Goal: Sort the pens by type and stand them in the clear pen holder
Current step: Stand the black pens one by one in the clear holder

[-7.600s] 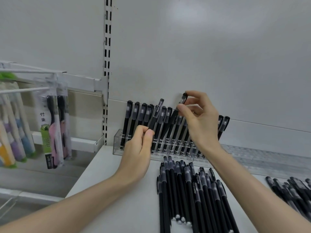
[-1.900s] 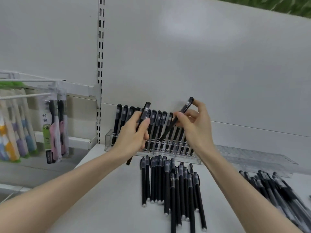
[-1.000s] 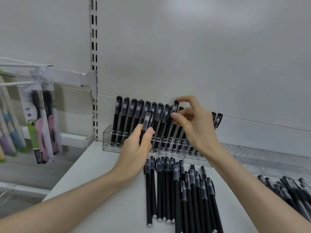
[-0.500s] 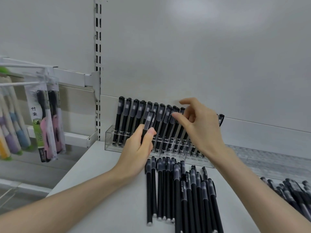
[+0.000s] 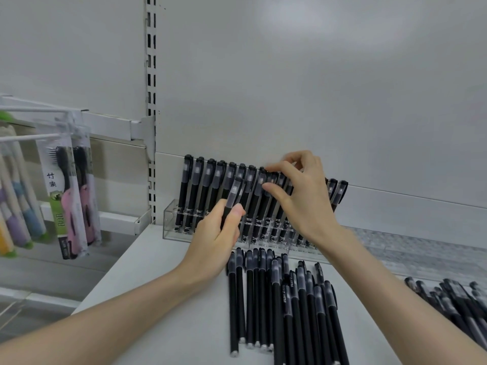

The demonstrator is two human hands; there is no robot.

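At my twelve o'clock the clear pen holder (image 5: pixel 170 219) sits at the back of the white table (image 5: pixel 158 299), against the wall panel. A row of standing pens (image 5: pixel 188 191) fills it, all black with their caps up, leaning a little to the right. My left hand (image 5: pixel 218 241) grips one black pen (image 5: pixel 234 196) by the barrel, thumb curled over it. The cap points up, just in front of the row, and the lower end is hidden behind the hand. My right hand (image 5: pixel 303 201) is up at the caps near the middle of the row. Its forefinger lies over one cap and its thumb beside it, but the fingertips are blurred and I cannot tell whether they pinch it. At six o'clock from the holder the loose pens (image 5: pixel 263 299) lie side by side on the table, caps toward the holder. A second heap (image 5: pixel 453 299) lies at four o'clock. Hanging packets (image 5: pixel 71 196) are at nine o'clock.
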